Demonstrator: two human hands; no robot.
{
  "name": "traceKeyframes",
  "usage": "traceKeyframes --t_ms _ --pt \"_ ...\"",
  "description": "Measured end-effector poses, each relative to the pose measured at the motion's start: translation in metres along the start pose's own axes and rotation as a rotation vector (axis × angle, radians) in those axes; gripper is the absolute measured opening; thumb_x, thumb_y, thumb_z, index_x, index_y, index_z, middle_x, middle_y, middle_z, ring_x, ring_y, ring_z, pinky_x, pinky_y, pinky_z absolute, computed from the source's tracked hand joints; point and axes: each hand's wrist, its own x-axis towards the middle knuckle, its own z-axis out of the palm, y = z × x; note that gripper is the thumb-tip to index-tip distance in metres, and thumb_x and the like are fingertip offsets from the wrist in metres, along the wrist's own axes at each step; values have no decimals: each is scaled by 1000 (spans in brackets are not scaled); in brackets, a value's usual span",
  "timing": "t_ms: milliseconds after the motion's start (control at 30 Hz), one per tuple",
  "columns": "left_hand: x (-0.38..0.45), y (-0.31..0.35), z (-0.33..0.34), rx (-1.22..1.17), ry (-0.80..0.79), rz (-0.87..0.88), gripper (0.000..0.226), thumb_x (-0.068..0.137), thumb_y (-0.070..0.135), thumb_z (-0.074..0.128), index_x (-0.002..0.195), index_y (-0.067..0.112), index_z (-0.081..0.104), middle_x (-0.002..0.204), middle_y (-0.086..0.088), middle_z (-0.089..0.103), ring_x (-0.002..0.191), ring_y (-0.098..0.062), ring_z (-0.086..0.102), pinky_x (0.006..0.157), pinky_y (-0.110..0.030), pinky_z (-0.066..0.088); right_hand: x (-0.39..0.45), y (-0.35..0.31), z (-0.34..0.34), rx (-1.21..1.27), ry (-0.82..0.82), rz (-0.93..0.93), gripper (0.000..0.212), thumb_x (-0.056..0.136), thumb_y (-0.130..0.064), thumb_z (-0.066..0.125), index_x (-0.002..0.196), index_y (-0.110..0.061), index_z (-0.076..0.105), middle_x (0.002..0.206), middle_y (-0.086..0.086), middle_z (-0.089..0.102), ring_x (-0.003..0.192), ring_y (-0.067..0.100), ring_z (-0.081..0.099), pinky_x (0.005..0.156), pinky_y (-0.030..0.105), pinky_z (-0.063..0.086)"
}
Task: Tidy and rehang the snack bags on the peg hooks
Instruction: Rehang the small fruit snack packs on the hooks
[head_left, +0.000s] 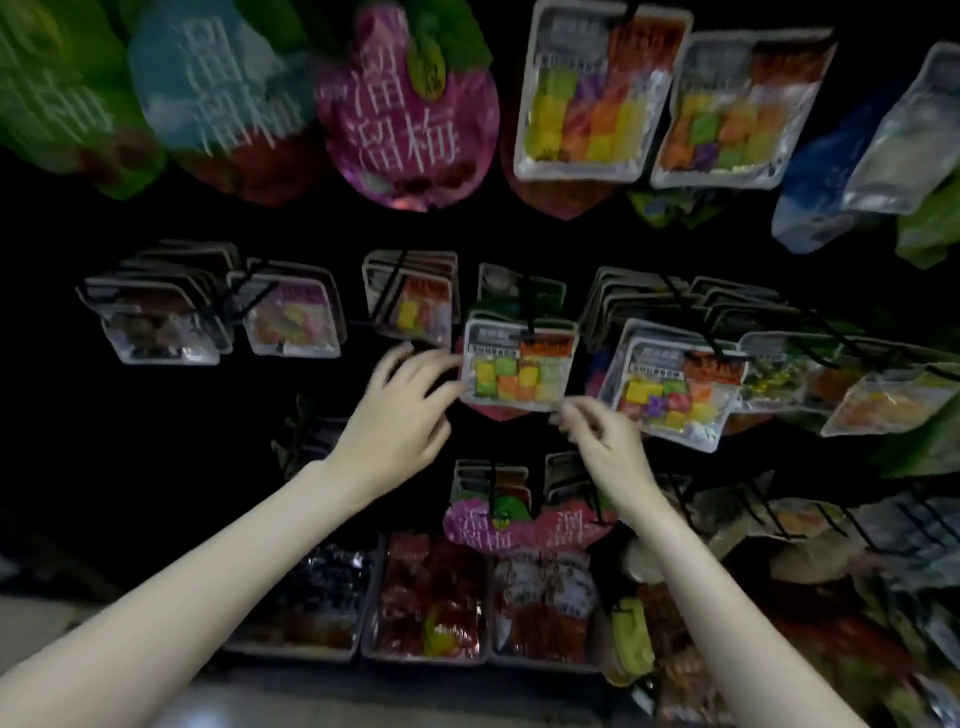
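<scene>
Now both hands (400, 415) (602, 441) at hanging candy bag (519, 364).

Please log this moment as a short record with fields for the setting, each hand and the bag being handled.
setting: dim peg-hook display of hanging snack bags, trays of packets below
bag: clear candy bag of coloured cubes, hanging on a hook
left hand: fingers spread, touching the bag's left edge
right hand: fingers curled at the bag's lower right corner; pinch uncertain
image: blurred, dark
</scene>
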Motion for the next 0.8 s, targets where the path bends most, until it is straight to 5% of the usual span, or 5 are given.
traceKeyframes --t_ms 200,367,533,667,800 --pt "-51 39 66 -203 -344 -241 38 92 16 46 130 14 51 142 -8 40 128 -27 41 106 -38 31 -34 109 54 -288 -492 177 45 94 -31 53 133 -12 46 135 7 47 127 21 42 95 19 30" --pt "-63 42 97 -352 -577 -407 41 92 14 46 132 13 49 137 -6 45 119 -27 50 103 -37 37 -26 142 88 -244 -408 317 54 93 -14 56 141 -4 34 143 15 36 133 28 35 105 26 26" --pt "-72 38 114 -430 -577 -530 36 88 9 50 124 11 57 126 -7 52 110 -27 56 95 -39 44 -17 172 116 -156 -336 481 53 90 -8 57 138 -1 36 137 18 43 126 32 43 102 32 34" --pt "-84 42 120 -449 -565 -561 37 87 5 50 123 10 57 124 -6 53 108 -23 56 94 -29 42 -19 183 131 -152 -251 591 29 91 -12 56 119 -4 59 117 13 62 108 30 58 84 31 44" --pt "-92 42 124 -490 -565 -540 36 88 4 50 123 9 56 124 -6 52 105 -21 57 91 -26 41 -27 188 132 -152 -298 506 21 89 -2 53 75 -15 63 111 17 62 106 30 57 92 33 43"
